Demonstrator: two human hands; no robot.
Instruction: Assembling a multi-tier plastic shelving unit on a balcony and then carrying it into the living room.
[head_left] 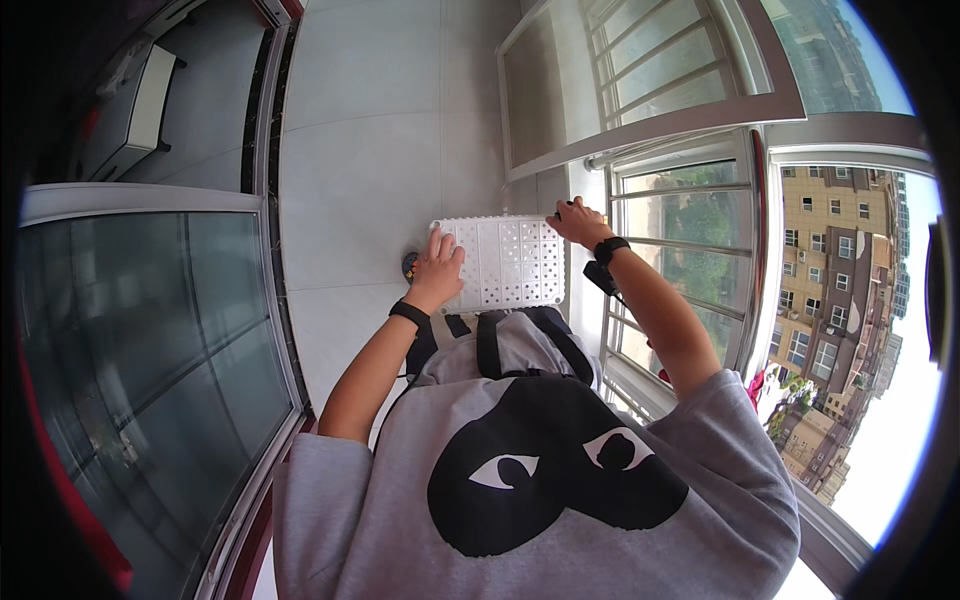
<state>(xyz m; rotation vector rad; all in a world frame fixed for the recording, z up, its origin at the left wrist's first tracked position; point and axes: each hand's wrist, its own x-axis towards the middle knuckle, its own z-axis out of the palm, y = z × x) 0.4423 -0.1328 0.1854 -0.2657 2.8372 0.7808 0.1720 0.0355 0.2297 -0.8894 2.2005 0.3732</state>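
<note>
A white plastic panel (505, 262), rectangular and dotted with rows of holes, lies in front of my waist. Its far edge looks scalloped. My left hand (437, 270) grips its left side near the far corner, with fingers bent over the top face. At the far right corner, my right hand (580, 224) is closed around the edge. Something small and dark shows at the right fingertips, too small to name. A black band (409, 313) circles my left wrist and a black watch (610, 249) my right. The panel's underside is hidden.
Close on my right are window railings (680, 240) and an open window sash (650, 125). Sliding glass doors (150, 330) stand on my left. A dark shoe (410, 266) shows beside the panel on the grey tiled floor (360, 170). A black strapped object (600, 279) hangs below my right wrist.
</note>
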